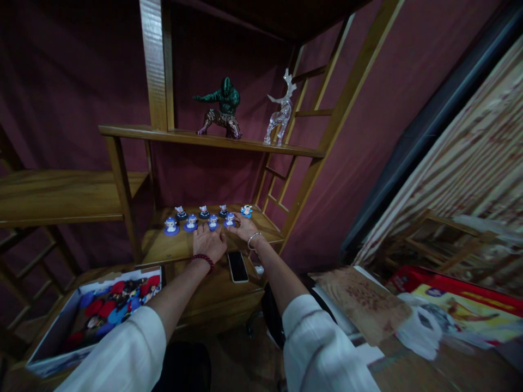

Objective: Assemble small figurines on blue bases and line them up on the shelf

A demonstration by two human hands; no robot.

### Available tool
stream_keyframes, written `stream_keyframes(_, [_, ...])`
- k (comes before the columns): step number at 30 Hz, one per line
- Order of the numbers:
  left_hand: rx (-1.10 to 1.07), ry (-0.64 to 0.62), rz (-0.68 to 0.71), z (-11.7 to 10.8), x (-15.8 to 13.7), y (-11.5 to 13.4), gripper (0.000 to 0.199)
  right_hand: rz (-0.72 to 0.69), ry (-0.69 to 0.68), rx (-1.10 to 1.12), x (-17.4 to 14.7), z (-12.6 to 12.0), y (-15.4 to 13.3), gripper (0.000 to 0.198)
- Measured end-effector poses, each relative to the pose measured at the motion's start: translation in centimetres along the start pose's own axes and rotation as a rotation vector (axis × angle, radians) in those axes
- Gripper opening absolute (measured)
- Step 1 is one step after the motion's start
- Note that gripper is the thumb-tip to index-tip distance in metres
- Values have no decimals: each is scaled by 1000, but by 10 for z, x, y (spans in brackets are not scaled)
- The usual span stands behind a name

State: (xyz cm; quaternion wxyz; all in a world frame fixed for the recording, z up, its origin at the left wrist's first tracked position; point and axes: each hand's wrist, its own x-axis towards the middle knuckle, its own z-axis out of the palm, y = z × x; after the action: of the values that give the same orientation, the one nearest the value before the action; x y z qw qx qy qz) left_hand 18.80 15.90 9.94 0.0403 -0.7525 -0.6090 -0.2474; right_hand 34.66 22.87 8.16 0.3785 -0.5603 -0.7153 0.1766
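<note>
On the low wooden shelf (157, 247), small figurines on purple round bases stand in a front row. My right hand (244, 227), with a silver bangle at its wrist, has its thumb and fingers at the right-hand purple-based figurine (229, 220). Just in front of another purple figurine (213, 221) is my left hand (209, 242), wearing dark red beads, fingers stretched forward and apart. Behind the row stand several dark-based figurines, one of them a small pink-headed figurine (204, 211). A blue-based figurine (246, 210) stands beyond my right hand.
A phone (238, 267) lies below the shelf. At lower left sits an open box (51, 335) of red and blue figurines. A green-and-bronze statue (224, 106) and a clear deer (281, 114) occupy the upper shelf. Cardboard (363, 302) and a plastic bag (420, 329) lie at right.
</note>
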Motion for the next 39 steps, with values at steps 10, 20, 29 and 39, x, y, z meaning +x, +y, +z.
stream_keyframes(10, [-1,-9,-20,1,0,0,38,-26,-30,-32,0,0,1,45])
stream_keyframes(20, [-25,-5,-16,0,-2,-2,37,25,14,-83,-7,-4,-11,59])
stream_keyframes(29, [-68,11,1,-5,-13,-5,35,85,82,-152,-23,-7,-18,64])
stream_keyframes(39, [-61,72,48,-9,-33,-10,38,89,265,-299,-56,1,-33,43])
